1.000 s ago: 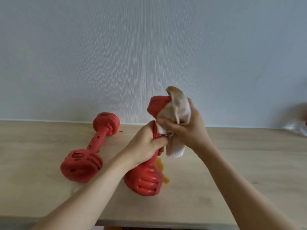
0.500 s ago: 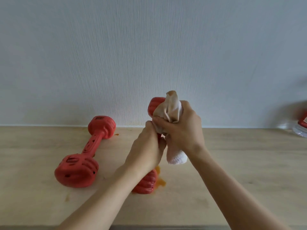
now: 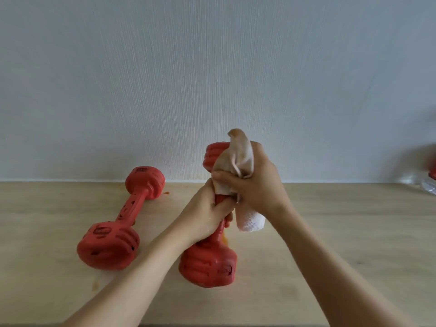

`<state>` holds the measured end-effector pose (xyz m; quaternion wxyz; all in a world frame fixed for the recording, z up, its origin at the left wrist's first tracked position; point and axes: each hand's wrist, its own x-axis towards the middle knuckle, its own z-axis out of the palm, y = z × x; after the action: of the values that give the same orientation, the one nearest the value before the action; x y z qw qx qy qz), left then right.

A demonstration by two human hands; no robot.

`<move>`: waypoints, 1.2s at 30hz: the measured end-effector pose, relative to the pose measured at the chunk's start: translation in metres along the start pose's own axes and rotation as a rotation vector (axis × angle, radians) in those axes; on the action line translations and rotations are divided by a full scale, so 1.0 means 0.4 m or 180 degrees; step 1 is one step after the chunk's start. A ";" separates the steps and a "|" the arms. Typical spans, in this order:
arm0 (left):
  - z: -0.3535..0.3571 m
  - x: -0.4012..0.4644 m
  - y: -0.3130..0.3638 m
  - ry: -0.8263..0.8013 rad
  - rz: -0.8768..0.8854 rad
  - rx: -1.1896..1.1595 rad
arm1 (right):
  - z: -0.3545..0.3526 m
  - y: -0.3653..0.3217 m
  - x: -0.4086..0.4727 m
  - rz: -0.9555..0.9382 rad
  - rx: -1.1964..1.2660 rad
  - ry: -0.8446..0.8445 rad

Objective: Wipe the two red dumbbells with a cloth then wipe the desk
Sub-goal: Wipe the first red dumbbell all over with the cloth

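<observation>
One red dumbbell [image 3: 208, 267] stands tilted on the wooden desk [image 3: 342, 232], its lower head on the surface and its upper head raised toward the wall. My left hand [image 3: 207, 213] grips its handle. My right hand [image 3: 252, 185] holds a stained white cloth [image 3: 238, 161] wrapped over the upper part of the handle and against the upper head; a clean white end of the cloth hangs below my palm. The second red dumbbell [image 3: 111, 246] lies flat on the desk to the left, untouched.
Orange stains [image 3: 224, 239] mark the desk beside the held dumbbell, and a small spot [image 3: 166, 192] lies near the other one's far head. A white wall runs along the desk's back edge. A clear plastic item [image 3: 428, 185] sits at the far right edge.
The camera view has dropped, so the held dumbbell's lower head shows in full again. The cloth hand has slid slightly down the handle toward my left hand. The lying dumbbell is still.
</observation>
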<state>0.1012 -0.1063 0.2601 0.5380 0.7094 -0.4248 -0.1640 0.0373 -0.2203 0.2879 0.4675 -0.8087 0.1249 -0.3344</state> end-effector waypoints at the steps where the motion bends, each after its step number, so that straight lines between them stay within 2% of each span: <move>1: 0.003 0.002 0.002 0.0019 0.0019 0.0066 | 0.011 -0.009 0.001 0.0000 -0.0202 0.0119; 3: 0.008 0.001 0.004 0.0016 0.0077 0.0087 | 0.016 -0.017 0.000 -0.0054 -0.0332 0.0243; 5: 0.007 0.001 -0.003 -0.0008 0.0152 -0.0081 | 0.000 0.000 -0.001 -0.0107 -0.0112 0.0140; 9: 0.001 -0.005 -0.006 -0.0385 0.0229 -0.0396 | -0.041 0.073 -0.009 -0.0076 0.1497 -0.0713; 12: 0.008 -0.015 -0.002 -0.0583 -0.0006 -0.0938 | -0.048 0.082 -0.013 0.0225 0.1923 -0.0927; 14: 0.010 -0.010 -0.002 -0.0448 -0.0239 -0.0989 | -0.036 0.065 -0.006 0.0251 0.1330 -0.0645; 17: 0.014 -0.004 0.000 -0.0242 -0.0277 -0.0477 | -0.006 0.025 0.000 0.0177 -0.0283 -0.0025; 19: 0.020 -0.004 0.002 -0.0219 -0.0164 -0.0328 | -0.004 0.009 -0.005 0.0114 -0.0362 0.0119; 22: 0.019 -0.007 0.002 -0.0263 0.0054 -0.0401 | -0.033 0.026 -0.019 -0.0008 0.0348 -0.0103; 25: 0.023 -0.013 0.008 -0.0487 0.0165 -0.0519 | -0.056 0.075 -0.031 0.0030 0.2083 -0.0830; 27: 0.030 -0.017 0.010 -0.0605 0.0159 -0.0694 | -0.058 0.102 -0.034 0.0310 0.2745 -0.1034; 36: 0.015 -0.014 -0.007 -0.0737 -0.0213 -0.1356 | -0.057 0.104 -0.038 0.0748 0.3114 -0.0957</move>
<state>0.0948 -0.1056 0.2539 0.6174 0.5701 -0.4157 -0.3478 0.0156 -0.2500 0.2545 0.8376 -0.5154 -0.0244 -0.1792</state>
